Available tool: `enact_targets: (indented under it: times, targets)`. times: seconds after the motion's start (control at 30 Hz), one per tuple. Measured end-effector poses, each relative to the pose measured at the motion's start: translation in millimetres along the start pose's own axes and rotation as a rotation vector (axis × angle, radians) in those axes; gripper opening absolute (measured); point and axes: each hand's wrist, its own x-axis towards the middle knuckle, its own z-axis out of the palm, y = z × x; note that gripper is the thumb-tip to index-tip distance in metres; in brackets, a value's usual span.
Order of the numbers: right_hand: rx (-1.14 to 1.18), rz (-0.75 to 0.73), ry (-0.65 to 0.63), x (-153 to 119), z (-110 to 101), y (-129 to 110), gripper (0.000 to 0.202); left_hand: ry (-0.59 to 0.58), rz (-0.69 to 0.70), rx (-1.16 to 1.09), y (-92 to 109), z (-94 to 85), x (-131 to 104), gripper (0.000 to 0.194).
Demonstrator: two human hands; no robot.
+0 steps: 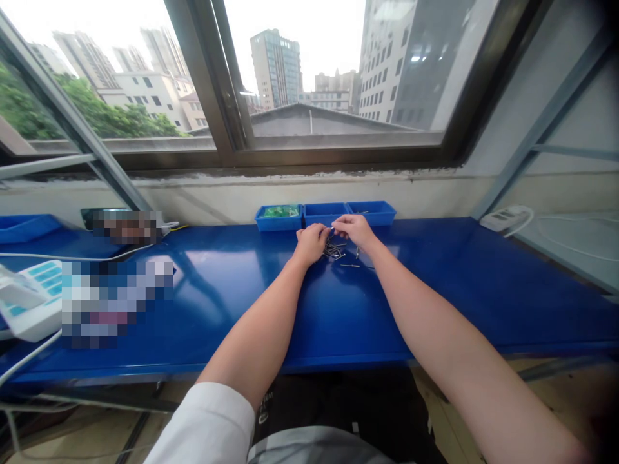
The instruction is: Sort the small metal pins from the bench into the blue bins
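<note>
Several thin metal pieces (334, 250) lie in a loose pile on the blue table, just in front of three small blue bins. My left hand (312, 242) is at the pile's left edge with its fingers curled; whatever they hold, if anything, is hidden. Just right of it, my right hand (352, 229) pinches something small and pale above the pile, too small to name. The left bin (279, 223) contains green-and-white items. Behind my hands stands the middle bin (325, 211), and the right bin (374, 218) shows a small dark piece inside.
On the blue table (217, 309), a white device with blue-green keys (36, 290) stands at the left near a blurred area. A blue tray (26, 228) is at the far left. A white power strip (505, 218) with a cable lies at the back right, below the window.
</note>
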Motion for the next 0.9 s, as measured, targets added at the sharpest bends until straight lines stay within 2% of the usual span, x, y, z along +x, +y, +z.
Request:
enact_targets:
  times: [0.07,0.13,0.23,0.33,0.47,0.6,0.77,0.9]
  targets:
    - [-0.024,-0.004,0.050,0.6,-3.4,-1.5,0.023,0.025,-0.004,-0.018,-0.2,0.4,-0.1,0.029]
    - [-0.146,-0.044,0.170,1.4,-9.2,-1.1,0.023,0.052,-0.047,-0.020,-0.8,0.9,-0.2,0.033]
    - [-0.472,-0.076,0.393,2.7,-21.3,3.7,0.024,0.032,-0.127,-0.002,-2.6,1.7,-0.2,0.037]
    - [-0.737,0.005,0.487,3.5,-32.2,11.8,0.032,-0.009,-0.147,0.014,-4.8,3.0,-0.1,0.038]
    - [-0.873,0.119,0.459,4.8,-37.8,22.6,0.044,-0.050,-0.141,0.023,-7.4,5.7,0.1,0.037]
    - [-0.882,0.157,0.414,6.6,-37.7,28.5,0.051,-0.079,-0.136,0.028,-8.7,7.4,0.3,0.038]
    - [-0.901,0.196,0.444,7.9,-38.9,28.8,0.063,-0.102,-0.130,0.047,-9.2,6.3,0.2,0.038]
    - [-0.946,0.268,0.372,8.2,-39.2,30.9,0.073,-0.115,-0.131,0.065,-9.5,6.4,0.5,0.038]
